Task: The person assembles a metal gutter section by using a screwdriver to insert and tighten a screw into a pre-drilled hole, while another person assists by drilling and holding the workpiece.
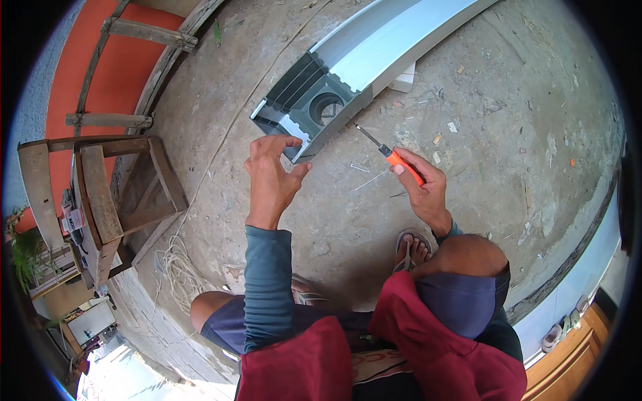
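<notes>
A long rain gutter (381, 43), pale inside, lies on the ground with its near end toward me. Fitted in that end is a dark grey outlet piece (311, 100) with a round hole. My left hand (271, 175) is at the end's corner, index finger and thumb curved and apart around it; whether they touch it I cannot tell. In my right hand (424, 187) is a screwdriver (404, 166) with an orange and black handle. Its metal shaft points up and left, the tip close to the gutter's side wall.
Two white nails or screws (360, 168) lie on the concrete floor between my hands. A white block (403, 79) sits against the gutter. To the left stand a wooden frame (127, 187) and coiled cord (180, 267). My sandalled foot (412, 250) is close below.
</notes>
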A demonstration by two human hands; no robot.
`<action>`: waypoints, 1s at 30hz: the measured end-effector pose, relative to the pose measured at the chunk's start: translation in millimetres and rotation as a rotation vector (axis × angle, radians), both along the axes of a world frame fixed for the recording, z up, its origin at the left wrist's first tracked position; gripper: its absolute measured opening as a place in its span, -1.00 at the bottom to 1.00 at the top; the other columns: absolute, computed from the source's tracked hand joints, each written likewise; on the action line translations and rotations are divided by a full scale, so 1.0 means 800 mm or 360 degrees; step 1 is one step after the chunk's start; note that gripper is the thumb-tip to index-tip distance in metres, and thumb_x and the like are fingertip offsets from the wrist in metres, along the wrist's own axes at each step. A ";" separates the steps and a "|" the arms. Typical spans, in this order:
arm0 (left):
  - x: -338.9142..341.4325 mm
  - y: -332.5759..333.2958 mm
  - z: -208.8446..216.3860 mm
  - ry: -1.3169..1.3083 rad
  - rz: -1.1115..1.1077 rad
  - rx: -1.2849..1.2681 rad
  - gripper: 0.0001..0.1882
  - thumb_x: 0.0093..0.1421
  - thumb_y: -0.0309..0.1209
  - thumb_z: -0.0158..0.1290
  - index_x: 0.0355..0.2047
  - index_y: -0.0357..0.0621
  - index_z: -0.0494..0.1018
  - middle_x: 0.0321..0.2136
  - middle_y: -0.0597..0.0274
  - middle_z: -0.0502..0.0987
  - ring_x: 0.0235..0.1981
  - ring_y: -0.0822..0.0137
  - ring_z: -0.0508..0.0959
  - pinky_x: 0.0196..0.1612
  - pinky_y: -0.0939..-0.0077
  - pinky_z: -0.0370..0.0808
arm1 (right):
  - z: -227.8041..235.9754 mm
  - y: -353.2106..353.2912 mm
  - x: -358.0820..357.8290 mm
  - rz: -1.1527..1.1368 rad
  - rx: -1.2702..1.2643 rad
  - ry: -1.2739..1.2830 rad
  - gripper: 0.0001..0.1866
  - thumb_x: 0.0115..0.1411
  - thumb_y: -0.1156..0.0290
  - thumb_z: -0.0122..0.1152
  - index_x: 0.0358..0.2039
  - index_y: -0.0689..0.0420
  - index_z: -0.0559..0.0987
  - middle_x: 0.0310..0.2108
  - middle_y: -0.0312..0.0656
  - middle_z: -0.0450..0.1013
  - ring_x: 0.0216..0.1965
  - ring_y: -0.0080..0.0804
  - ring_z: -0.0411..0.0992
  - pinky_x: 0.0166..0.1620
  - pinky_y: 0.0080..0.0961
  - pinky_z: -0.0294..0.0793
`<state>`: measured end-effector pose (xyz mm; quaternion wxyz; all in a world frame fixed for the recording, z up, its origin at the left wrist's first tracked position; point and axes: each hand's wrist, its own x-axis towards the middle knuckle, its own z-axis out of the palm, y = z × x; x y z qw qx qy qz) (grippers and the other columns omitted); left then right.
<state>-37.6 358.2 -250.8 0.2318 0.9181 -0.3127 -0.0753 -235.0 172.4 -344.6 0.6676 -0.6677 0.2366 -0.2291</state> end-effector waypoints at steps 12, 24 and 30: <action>-0.012 0.017 -0.066 -0.0389 0.0022 -0.0224 -0.78 0.09 -0.31 0.30 -0.26 -0.06 0.62 -0.12 0.35 0.59 0.15 0.07 0.31 0.17 -0.04 0.02 | 0.022 0.049 0.012 0.0255 -0.0485 -0.0049 -0.72 0.24 0.53 0.26 -0.04 0.31 0.60 -0.31 -0.03 0.58 -0.37 -0.35 0.55 -0.28 -0.48 0.49; -0.011 0.013 -0.079 -0.0412 -0.0014 -0.0325 -0.80 0.13 -0.31 0.27 -0.29 -0.11 0.60 -0.10 0.31 0.55 0.16 0.06 0.28 0.18 -0.07 -0.02 | 0.020 0.079 0.014 0.0080 -0.0538 0.0033 -0.74 0.26 0.49 0.25 -0.05 0.30 0.61 -0.34 -0.02 0.58 -0.40 -0.35 0.54 -0.30 -0.48 0.48; -0.013 0.014 -0.084 -0.0419 0.0020 -0.0374 -0.81 0.13 -0.31 0.27 -0.30 -0.12 0.60 -0.08 0.27 0.52 0.17 0.05 0.27 0.18 -0.11 -0.02 | 0.017 0.086 0.016 0.0059 -0.0562 0.0005 -0.74 0.26 0.48 0.25 -0.05 0.29 0.61 -0.34 -0.02 0.58 -0.39 -0.35 0.55 -0.29 -0.50 0.49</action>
